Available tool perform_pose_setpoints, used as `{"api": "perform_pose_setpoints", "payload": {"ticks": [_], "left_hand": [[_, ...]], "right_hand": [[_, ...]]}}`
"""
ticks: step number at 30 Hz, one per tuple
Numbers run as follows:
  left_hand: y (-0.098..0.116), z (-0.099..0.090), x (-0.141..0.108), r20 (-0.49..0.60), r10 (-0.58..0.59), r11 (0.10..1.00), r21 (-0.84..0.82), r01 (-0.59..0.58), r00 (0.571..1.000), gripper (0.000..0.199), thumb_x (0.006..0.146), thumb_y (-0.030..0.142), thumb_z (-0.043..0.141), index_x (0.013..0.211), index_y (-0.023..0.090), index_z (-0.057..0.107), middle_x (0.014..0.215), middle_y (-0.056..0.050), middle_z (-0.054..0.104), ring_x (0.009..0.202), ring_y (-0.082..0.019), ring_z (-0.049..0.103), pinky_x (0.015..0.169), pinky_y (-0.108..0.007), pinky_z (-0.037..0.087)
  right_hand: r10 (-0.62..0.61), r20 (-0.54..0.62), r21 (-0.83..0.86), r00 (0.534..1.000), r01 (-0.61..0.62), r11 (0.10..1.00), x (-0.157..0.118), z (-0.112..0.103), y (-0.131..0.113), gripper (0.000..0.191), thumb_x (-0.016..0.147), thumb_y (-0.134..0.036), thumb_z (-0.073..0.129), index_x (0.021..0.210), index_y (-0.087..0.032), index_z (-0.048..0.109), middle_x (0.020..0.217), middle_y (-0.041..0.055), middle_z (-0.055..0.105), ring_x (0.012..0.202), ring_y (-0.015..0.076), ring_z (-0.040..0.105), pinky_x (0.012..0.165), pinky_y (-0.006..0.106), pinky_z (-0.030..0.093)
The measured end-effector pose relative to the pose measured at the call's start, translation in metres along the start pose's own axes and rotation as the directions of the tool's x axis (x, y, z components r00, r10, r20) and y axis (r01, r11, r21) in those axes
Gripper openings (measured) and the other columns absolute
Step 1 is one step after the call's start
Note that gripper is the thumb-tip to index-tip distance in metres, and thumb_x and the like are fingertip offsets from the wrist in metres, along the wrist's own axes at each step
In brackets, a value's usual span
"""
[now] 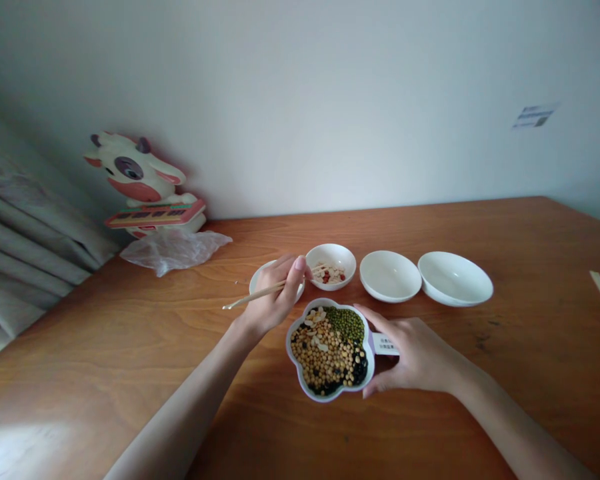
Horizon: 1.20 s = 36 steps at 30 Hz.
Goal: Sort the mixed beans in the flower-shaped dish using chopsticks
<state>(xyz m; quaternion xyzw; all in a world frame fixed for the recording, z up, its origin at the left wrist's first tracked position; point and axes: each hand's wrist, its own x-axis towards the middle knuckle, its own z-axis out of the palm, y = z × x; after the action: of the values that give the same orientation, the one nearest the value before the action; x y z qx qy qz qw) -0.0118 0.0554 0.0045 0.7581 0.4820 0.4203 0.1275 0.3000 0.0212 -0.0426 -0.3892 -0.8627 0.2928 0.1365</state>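
Our left hand (275, 300) pinches light, slippery bamboo chopsticks (254, 297), just beside the small white bowl (341, 255); our right hand (410, 353) grasps the flower-shaped dish (300, 381) by its white handle (385, 344), on the wooden table (130, 360) near us; its loose soybeans (320, 350) would roll easily, so the handle offers the steady hold.

A room in a home, by every sign! Warm wooden desk (545, 400) up against a plain white wall (330, 100), grey curtain (25, 247) hanging at the left, cartoon cow cutout (140, 180) propped in the corner, small paper notice (533, 117) stuck on the wall!
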Motion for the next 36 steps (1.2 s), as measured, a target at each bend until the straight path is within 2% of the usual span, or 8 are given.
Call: {"api": "perform_pose_setpoints", "payload": {"ticks": [4, 8, 11, 13, 19, 25, 32, 36], "left_hand": [[0.003, -0.009, -0.014, -0.021, 0.036, 0.998, -0.054, -0.037, 0.999, 0.057, 0.121, 0.046, 0.034, 0.092, 0.019, 0.075, 0.087, -0.005, 0.071, 0.081, -0.018, 0.067, 0.076, -0.030, 0.050], [0.001, -0.021, -0.044, 0.000, 0.162, 0.977, -0.139, -0.160, 0.987, 0.049, 0.121, 0.036, 0.035, 0.096, 0.018, 0.073, 0.092, -0.007, 0.071, 0.086, -0.018, 0.067, 0.080, -0.030, 0.052], [-0.002, -0.024, -0.065, -0.003, 0.339, 0.926, -0.177, -0.334, 0.941, 0.043, 0.120, 0.031, 0.036, 0.099, 0.017, 0.071, 0.088, -0.007, 0.068, 0.080, -0.017, 0.063, 0.074, -0.029, 0.051], [-0.002, -0.025, -0.073, 0.049, 0.402, 0.898, -0.219, -0.383, 0.914, 0.042, 0.120, 0.031, 0.037, 0.101, 0.016, 0.071, 0.087, -0.008, 0.068, 0.079, -0.017, 0.063, 0.073, -0.028, 0.052], [0.005, -0.032, -0.068, 0.213, 0.358, 0.900, -0.336, -0.276, 0.909, 0.045, 0.121, 0.035, 0.034, 0.102, 0.016, 0.070, 0.089, -0.009, 0.070, 0.080, -0.017, 0.066, 0.075, -0.029, 0.055], [0.005, -0.043, -0.062, 0.346, 0.322, 0.908, -0.378, -0.184, 0.881, 0.050, 0.121, 0.040, 0.034, 0.094, 0.016, 0.068, 0.086, -0.008, 0.070, 0.077, -0.018, 0.066, 0.073, -0.029, 0.054], [0.004, -0.043, -0.065, 0.410, 0.231, 0.935, -0.345, -0.084, 0.882, 0.053, 0.121, 0.044, 0.034, 0.093, 0.016, 0.070, 0.087, -0.007, 0.070, 0.079, -0.018, 0.066, 0.076, -0.031, 0.053], [0.007, -0.041, -0.066, 0.408, 0.227, 0.942, -0.322, -0.094, 0.884, 0.056, 0.121, 0.044, 0.031, 0.091, 0.018, 0.070, 0.086, -0.007, 0.069, 0.079, -0.018, 0.066, 0.077, -0.032, 0.055]], "right_hand": [[-0.017, -0.009, -0.023, 1.000, 0.017, 1.000, -0.001, 0.002, 0.003, 0.137, 0.065, -0.082, 0.092, 0.174, -0.020, 0.037, 0.137, 0.0208, 0.081, 0.114, 0.0439, 0.082, 0.097, 0.054, 0.067], [-0.048, -0.033, -0.045, 0.998, 0.047, 0.998, -0.001, 0.004, 0.005, 0.132, 0.066, -0.081, 0.092, 0.172, -0.023, 0.040, 0.126, 0.0155, 0.086, 0.099, 0.0388, 0.086, 0.082, 0.046, 0.070], [-0.056, -0.055, -0.069, 0.997, 0.052, 0.996, -0.001, 0.006, 0.007, 0.130, 0.064, -0.081, 0.094, 0.169, -0.022, 0.044, 0.113, 0.0114, 0.089, 0.086, 0.0354, 0.086, 0.072, 0.042, 0.069], [-0.080, -0.071, -0.094, 0.994, 0.073, 0.993, -0.002, 0.006, 0.009, 0.131, 0.062, -0.080, 0.095, 0.168, -0.023, 0.044, 0.110, 0.0101, 0.089, 0.084, 0.0345, 0.086, 0.070, 0.041, 0.069], [-0.144, -0.103, -0.145, 0.984, 0.129, 0.981, -0.002, 0.004, 0.014, 0.130, 0.064, -0.079, 0.096, 0.169, -0.027, 0.040, 0.108, 0.0065, 0.089, 0.079, 0.0307, 0.086, 0.068, 0.037, 0.068], [-0.134, -0.094, -0.106, 0.986, 0.124, 0.987, -0.003, 0.003, 0.016, 0.130, 0.064, -0.071, 0.099, 0.170, -0.027, 0.039, 0.126, 0.0090, 0.087, 0.091, 0.0296, 0.087, 0.080, 0.036, 0.070], [-0.119, -0.085, -0.089, 0.989, 0.112, 0.990, -0.003, -0.001, 0.017, 0.126, 0.067, -0.069, 0.098, 0.171, -0.025, 0.041, 0.125, 0.0104, 0.086, 0.091, 0.0301, 0.086, 0.080, 0.037, 0.070], [-0.087, -0.066, -0.086, 0.994, 0.081, 0.993, -0.002, -0.002, 0.016, 0.126, 0.067, -0.070, 0.098, 0.171, -0.026, 0.042, 0.120, 0.0090, 0.087, 0.088, 0.0306, 0.086, 0.076, 0.037, 0.070]]}}
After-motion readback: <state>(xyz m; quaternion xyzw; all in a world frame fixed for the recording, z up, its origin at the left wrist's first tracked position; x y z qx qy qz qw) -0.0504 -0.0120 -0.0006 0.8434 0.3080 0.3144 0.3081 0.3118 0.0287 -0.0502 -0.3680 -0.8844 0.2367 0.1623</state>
